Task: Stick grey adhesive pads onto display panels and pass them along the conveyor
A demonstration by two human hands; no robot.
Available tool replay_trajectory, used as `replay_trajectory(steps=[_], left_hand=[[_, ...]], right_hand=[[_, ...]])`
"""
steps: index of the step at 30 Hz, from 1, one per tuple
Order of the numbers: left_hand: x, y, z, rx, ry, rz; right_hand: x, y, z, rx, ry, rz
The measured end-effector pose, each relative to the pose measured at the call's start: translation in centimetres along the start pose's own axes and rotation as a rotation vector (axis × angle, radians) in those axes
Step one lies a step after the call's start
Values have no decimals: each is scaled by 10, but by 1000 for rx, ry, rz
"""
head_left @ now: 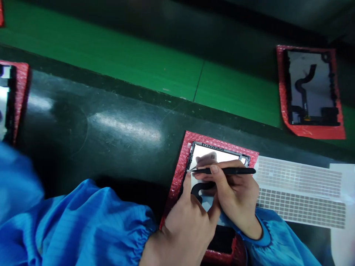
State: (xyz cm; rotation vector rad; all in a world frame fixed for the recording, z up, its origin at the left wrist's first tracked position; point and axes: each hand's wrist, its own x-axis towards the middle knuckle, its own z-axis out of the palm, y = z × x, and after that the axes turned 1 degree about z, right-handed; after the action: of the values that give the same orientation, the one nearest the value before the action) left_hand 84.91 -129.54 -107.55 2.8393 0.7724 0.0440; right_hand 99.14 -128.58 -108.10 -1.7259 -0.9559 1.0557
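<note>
My right hand [235, 192] pinches a pair of black tweezers [233, 171], held nearly level with the tip pointing left. Under both hands lies a tablet-like panel [203, 151] with a mirror-like surface and a dark frame. Its black flex cable [198, 190] curves across the surface, partly covered by my fingers. With the index finger stretched out, my left hand [191, 225] touches the panel's left edge beside the tweezer tip. The left thumb is spread towards my right hand; the remaining left fingers are mostly hidden. Red bubble wrap [177, 177] lies beneath the panel.
Sheets of small pale labels [302, 203] lie to the right. A similar panel [313, 88] rests on red wrap at the upper right, and another panel [11, 107] is cut off at the left. A green strip [138, 62] runs behind the dark worktop [111, 129]. A blurred blue sleeve [16, 181] shows at left.
</note>
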Motion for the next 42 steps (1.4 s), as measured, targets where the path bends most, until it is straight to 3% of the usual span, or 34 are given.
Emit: replay_trajectory(steps=[6,13,15,19,21,25,30,33,36,42], left_hand=[[6,-15,-12,-70,-130,83],[8,-34,-36,-115,-195,181],[5,-48,-43,-134,-231,76],[-5,-76,-40,-333,-303,-444],[-10,-83,-32,-537,-256,-533],[-14,-78,-18,-770,-104,-544],[-10,-56,-3,-1121,157,-648],[3,-58,2,-1230,286,-697],[34,-86,0,-1212,406,-721],[142,-186,-27,-1016,582,-764]], right_hand=[[2,-1,2,-9,-25,77],[3,-6,-10,260,55,10],[1,-4,-25,304,120,-50],[-1,7,-63,314,282,-141],[0,14,-81,325,355,-157],[1,27,-108,310,436,-151],[-2,43,-128,329,461,-184],[-3,50,-135,351,463,-193],[-1,56,-140,353,504,-204],[2,65,-145,341,491,-169]])
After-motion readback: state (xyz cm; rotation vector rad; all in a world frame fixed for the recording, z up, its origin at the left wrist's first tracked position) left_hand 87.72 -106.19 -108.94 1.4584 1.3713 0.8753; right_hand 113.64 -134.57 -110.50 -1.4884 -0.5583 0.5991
